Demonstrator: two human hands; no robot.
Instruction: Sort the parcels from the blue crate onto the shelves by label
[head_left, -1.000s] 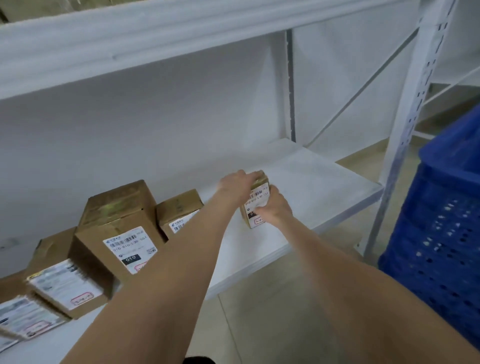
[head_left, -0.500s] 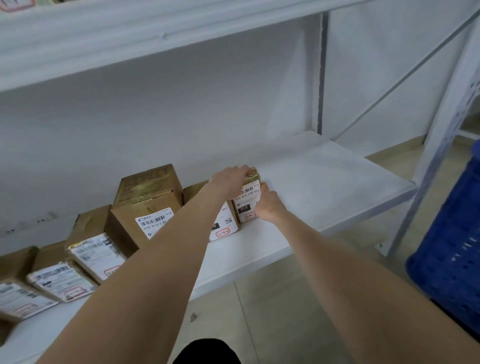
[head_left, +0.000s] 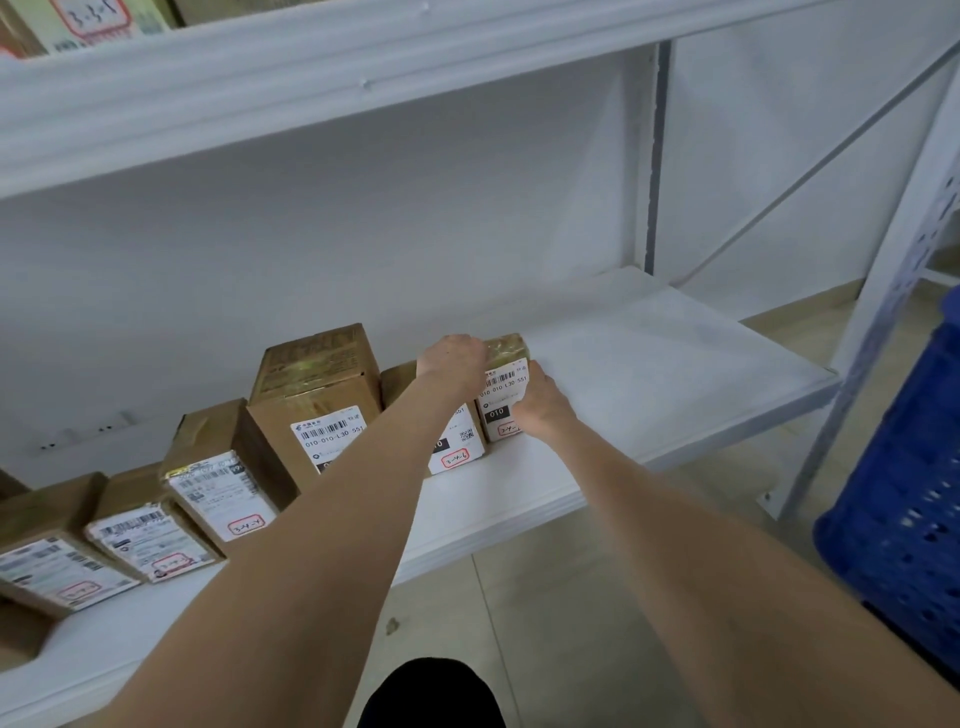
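Observation:
A small brown parcel with a white label stands on the lower white shelf, pressed against the right side of another small parcel. My left hand grips its top left corner. My right hand holds its right front edge, covering part of the label. A row of several labelled brown parcels, the tallest among them, runs leftward along the shelf. The blue crate stands on the floor at the right edge; its inside is hidden.
An upper shelf hangs overhead with a marked parcel at the top left. A white perforated upright stands between shelf and crate. The shelf's right part is bare. Tiled floor lies below.
The small parcel has been slid left along the shelf until it sits against the neighbouring parcel; both hands stayed on it. The view has shifted left, showing more of the row.

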